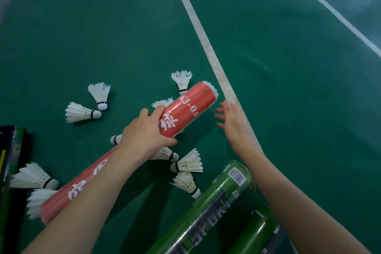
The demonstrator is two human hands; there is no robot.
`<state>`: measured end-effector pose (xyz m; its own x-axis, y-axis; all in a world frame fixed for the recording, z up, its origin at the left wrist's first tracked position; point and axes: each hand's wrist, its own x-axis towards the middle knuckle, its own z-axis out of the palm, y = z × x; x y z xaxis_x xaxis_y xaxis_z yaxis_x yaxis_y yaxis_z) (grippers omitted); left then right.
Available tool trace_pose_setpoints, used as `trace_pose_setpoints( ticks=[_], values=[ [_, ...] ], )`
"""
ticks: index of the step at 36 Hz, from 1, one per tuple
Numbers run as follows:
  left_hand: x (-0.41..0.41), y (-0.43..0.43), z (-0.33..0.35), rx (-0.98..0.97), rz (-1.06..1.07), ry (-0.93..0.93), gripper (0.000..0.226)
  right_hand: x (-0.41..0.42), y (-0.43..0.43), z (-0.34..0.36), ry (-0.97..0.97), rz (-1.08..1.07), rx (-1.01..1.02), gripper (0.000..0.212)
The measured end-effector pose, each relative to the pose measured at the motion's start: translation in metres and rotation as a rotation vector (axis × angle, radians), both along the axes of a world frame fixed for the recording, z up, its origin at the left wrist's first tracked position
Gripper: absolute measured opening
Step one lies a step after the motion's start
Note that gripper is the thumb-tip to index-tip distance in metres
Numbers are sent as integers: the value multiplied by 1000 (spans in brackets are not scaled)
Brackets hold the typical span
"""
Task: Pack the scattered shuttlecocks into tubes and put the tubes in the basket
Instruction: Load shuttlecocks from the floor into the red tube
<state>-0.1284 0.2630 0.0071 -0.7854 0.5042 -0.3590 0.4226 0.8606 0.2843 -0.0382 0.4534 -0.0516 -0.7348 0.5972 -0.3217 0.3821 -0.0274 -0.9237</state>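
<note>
On the court, our left hand grips a nearly full red tube; our right hand is spread and empty (many shuttlecocks lie unpacked).

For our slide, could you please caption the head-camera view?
Left hand grips a red cardboard shuttlecock tube, feathers at its mouth; open right hand hovers beside it, white feather shuttlecocks scattered around.

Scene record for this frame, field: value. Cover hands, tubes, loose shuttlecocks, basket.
left hand: grips red tube near mid-length
right hand: open, beside the tube's far end, not touching
red tube mouth: feathers showing at far end
green tubes: two, lying lower right
loose shuttlecocks: about ten on floor
basket: not in view
</note>
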Motion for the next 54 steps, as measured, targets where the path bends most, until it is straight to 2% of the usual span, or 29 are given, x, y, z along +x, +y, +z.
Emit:
trace_pose_setpoints(
  ticks=[2, 5, 8, 10, 14, 20, 24, 27, 31, 37, 39, 44, 47, 51, 54],
  values=[
    [-3, -7, -1, -39, 32, -33, 93, 6, -6, -6, -132, 149, 135, 31],
    [-4, -16, -4, -101, 48, -83, 89, 17, -14, -9, -219, 572, 311, 27],
    [-1, -19, -9, -130, 39, -107, 88, 22, -23, -14, -258, 825, 421, 49],
    [3, -18, -12, -132, 29, -117, 89, 22, -31, -18, -316, 864, 498, 60],
    [8, -14, -12, -135, 17, -114, 92, 22, -43, -24, -373, 881, 553, 68],
    [11, -12, -10, -142, 8, -112, 95, 26, -35, -26, -405, 933, 554, 55],
    [11, -12, -8, -134, 1, -111, 94, 25, -26, -22, -388, 833, 534, 40],
    [12, -10, -5, -127, -5, -125, 95, 25, -12, -21, -332, 605, 514, 29],
    [13, -8, -2, -115, -12, -132, 95, 28, 19, -6, -254, 252, 386, 25],
    [18, -5, -1, -100, -68, -108, 88, 31, 55, 17, -127, -38, 473, 24],
    [18, -4, -1, -84, -95, -105, 90, 32, 57, 28, -61, -52, 412, 25],
    [5, 0, -1, -22, -157, -91, 94, 32, 58, 42, -59, 153, 341, 26],
    [-8, 2, 0, 6, -210, -89, 94, 31, 58, 44, -38, 204, 245, 27],
    [-25, 7, 1, 9, -281, -72, 95, 18, 54, 49, 72, 219, 105, 30],
    [-36, 13, 3, 25, -334, -46, 93, 2, 45, 49, 115, 168, 85, 31]
  ],
)
